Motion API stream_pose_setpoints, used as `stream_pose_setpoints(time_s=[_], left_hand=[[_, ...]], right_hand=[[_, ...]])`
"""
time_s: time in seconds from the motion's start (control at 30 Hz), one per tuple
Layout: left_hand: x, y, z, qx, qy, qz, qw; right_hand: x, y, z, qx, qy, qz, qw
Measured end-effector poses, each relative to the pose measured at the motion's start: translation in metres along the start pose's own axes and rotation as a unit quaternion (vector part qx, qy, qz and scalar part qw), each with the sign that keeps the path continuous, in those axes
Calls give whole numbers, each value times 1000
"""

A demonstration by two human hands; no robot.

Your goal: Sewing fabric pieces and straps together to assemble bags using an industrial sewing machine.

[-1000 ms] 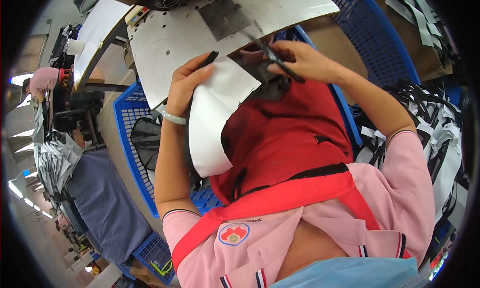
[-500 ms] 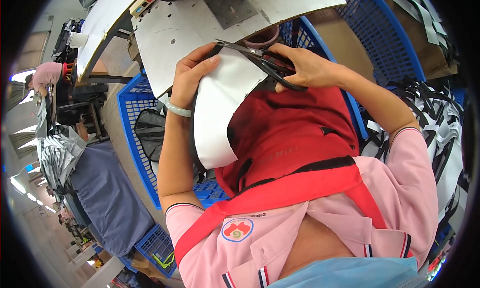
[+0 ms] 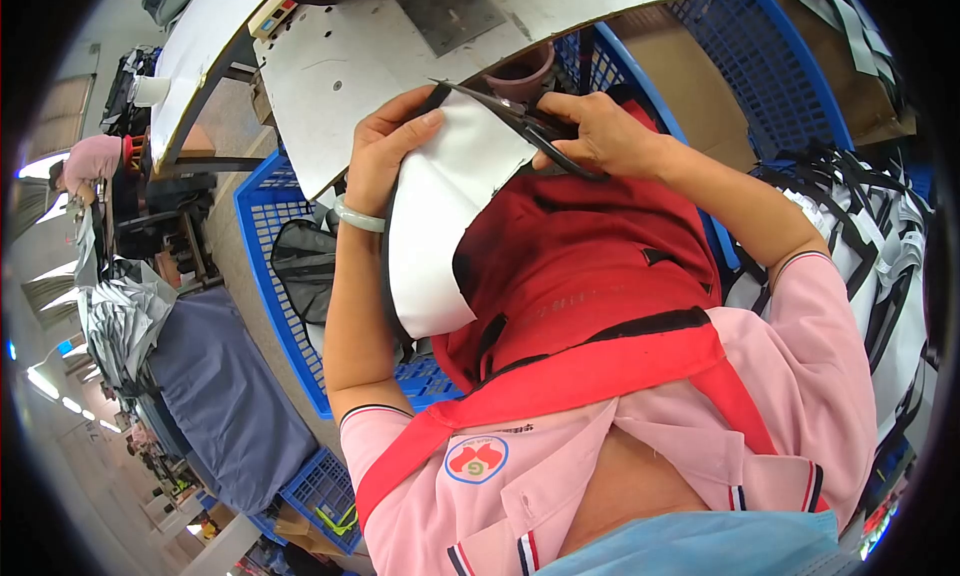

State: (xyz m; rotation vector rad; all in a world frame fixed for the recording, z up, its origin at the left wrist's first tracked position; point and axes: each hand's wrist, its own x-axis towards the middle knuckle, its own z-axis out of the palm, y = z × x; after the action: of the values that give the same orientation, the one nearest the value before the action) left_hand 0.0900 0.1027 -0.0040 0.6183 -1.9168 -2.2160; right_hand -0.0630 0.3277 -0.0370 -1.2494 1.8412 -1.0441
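My left hand (image 3: pixel 392 148) pinches the upper left edge of a white fabric piece (image 3: pixel 437 216) bordered with black binding. The piece hangs down in front of my red apron (image 3: pixel 590 246), its cut edge facing right. In my right hand (image 3: pixel 605 136) is a pair of black-handled scissors (image 3: pixel 540 136), my fingers closed round the handles. Their blades lie along the top right edge of the fabric, the tip near my left fingers. The blades look nearly closed; whether fabric lies between them I cannot tell.
A white worktable (image 3: pixel 350 66) with a dark metal plate (image 3: pixel 450 14) stands ahead. Blue plastic baskets (image 3: pixel 262 266) flank me, one holding dark pieces. White and black strips (image 3: pixel 880 236) pile at right. At far left another person (image 3: pixel 95 166) bends over.
The scissors' handles have come together as my right hand closed, and the blades have swung nearly shut along the fabric edge. My left hand and the fabric stay almost in place.
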Motion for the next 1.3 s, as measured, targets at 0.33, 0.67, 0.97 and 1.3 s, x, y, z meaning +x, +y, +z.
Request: stream_pose_setpoints(time_s=[0.33,0.67,0.97,1.3], left_hand=[[0,3,0,-12,-10,-5,1000],[22,-38,24,27,-31,40,998],[2,-112,-75,440,19,89,893],[24,-199,-138,726,13,172,666]], right_hand=[[62,19,-101,-310,231,42,921],[-2,-77,18,-282,-48,-421,861],[-25,-11,-21,-238,-187,-140,943],[-32,-35,-31,-251,-164,-131,945]])
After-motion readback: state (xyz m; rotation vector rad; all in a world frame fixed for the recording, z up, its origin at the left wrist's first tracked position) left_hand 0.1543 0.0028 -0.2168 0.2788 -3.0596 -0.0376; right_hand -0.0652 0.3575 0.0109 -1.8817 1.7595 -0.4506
